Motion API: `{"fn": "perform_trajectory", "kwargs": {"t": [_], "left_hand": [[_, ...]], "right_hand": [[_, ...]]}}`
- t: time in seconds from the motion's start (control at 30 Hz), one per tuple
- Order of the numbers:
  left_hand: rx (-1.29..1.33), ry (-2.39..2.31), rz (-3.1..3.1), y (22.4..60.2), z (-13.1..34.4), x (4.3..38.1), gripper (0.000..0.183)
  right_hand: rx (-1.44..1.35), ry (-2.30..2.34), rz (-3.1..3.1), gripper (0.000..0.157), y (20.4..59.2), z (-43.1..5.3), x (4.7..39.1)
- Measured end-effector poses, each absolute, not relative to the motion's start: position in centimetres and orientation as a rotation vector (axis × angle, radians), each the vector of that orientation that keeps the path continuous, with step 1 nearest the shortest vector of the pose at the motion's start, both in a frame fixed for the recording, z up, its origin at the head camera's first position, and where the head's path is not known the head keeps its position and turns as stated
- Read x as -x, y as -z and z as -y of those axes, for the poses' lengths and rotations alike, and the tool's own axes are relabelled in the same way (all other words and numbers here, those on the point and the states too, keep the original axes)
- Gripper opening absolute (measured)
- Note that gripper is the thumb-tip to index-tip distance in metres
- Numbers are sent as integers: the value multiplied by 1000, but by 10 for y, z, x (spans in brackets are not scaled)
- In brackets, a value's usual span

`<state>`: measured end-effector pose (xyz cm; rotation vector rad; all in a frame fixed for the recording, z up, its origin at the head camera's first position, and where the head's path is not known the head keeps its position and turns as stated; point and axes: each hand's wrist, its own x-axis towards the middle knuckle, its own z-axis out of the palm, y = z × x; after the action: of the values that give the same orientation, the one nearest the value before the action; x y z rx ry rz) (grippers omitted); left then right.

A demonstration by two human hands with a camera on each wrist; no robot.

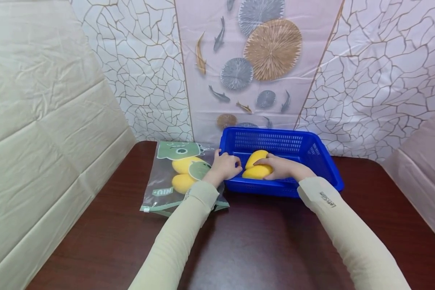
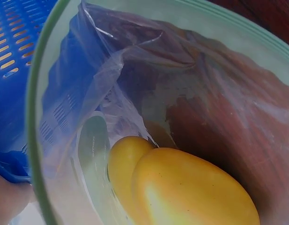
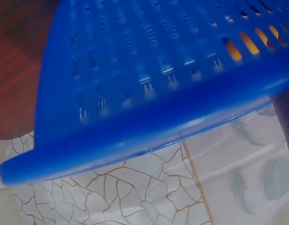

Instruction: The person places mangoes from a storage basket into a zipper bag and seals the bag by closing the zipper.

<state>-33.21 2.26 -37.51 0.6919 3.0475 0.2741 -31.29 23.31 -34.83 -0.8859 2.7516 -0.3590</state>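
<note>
In the head view my left hand (image 1: 224,166) curls its fingers over the left rim of a blue plastic basket (image 1: 322,159). Inside the basket my right hand (image 1: 280,166) grips the nearer yellow mango (image 1: 256,172). Another mango (image 1: 255,157) lies right behind it, against my fingers. Beneath my left forearm is a clear zip bag (image 1: 157,171) with green cartoon prints, lying beside the basket. Two mangoes (image 2: 191,187) show inside it through the open mouth in the left wrist view. Part of my left hand (image 2: 8,199) appears there at the basket rim.
The bag and basket stand on a dark reddish-brown table (image 1: 253,237). Behind the basket hangs a patterned cloth (image 1: 210,108), close to its far rim. A pale cloth wall (image 1: 47,133) runs along the left side. In the right wrist view the slotted basket wall (image 3: 130,70) fills the upper part.
</note>
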Motion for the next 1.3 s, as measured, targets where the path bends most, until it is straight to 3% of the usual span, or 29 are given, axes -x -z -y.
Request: {"fn": "perform_trajectory", "kwargs": {"t": [0.8,0.97,1.3], "left_hand": [[-811,-332,-3101,375,-19,328,23],[-928,-373,-3223,374,-17,325,20],[-897,-567,-3205,380,-10,331,18]], "right_hand": [[841,439,-2729,61,340,-250,296],[861,473,-2756,59,336,-258,292],[967,462,-2830,56,337,-264,289]]}}
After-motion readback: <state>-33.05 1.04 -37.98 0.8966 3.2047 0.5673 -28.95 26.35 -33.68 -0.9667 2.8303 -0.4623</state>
